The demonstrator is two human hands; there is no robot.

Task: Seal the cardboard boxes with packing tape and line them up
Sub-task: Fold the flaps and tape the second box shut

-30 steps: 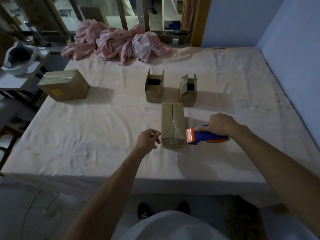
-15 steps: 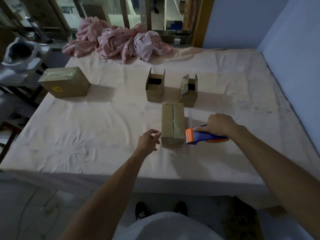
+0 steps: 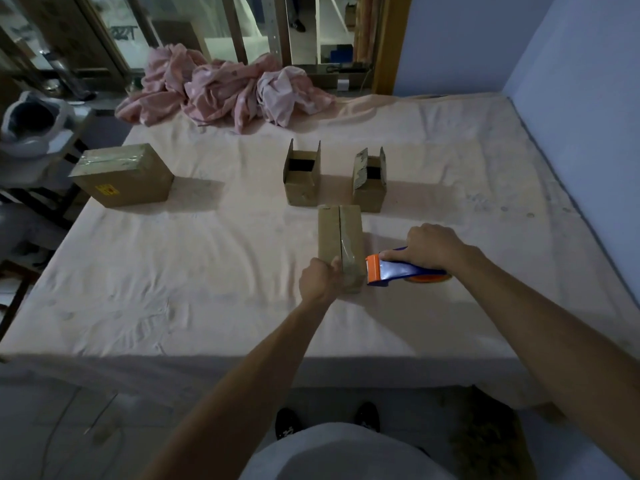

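A narrow cardboard box (image 3: 341, 237) with closed flaps and tape along its top seam lies in the middle of the cloth-covered table (image 3: 207, 271). My left hand (image 3: 320, 280) presses against its near left corner, fingers curled on the edge. My right hand (image 3: 431, 247) grips the blue handle of an orange-and-blue tape dispenser (image 3: 388, 271), which rests on the table just right of that box. Two small boxes with upright open flaps stand behind: the left open box (image 3: 301, 178) and the right open box (image 3: 370, 183). A larger taped box (image 3: 123, 174) sits at the far left.
A heap of pink cloth (image 3: 225, 88) lies at the table's back edge. A blue wall (image 3: 581, 98) runs along the right side. A side stand with a white bag (image 3: 33, 129) is left of the table. My shoes (image 3: 329, 420) show below the near edge.
My left hand moved right from the bare cloth onto the near corner of the closed box. My right hand and the tape dispenser stayed in place.
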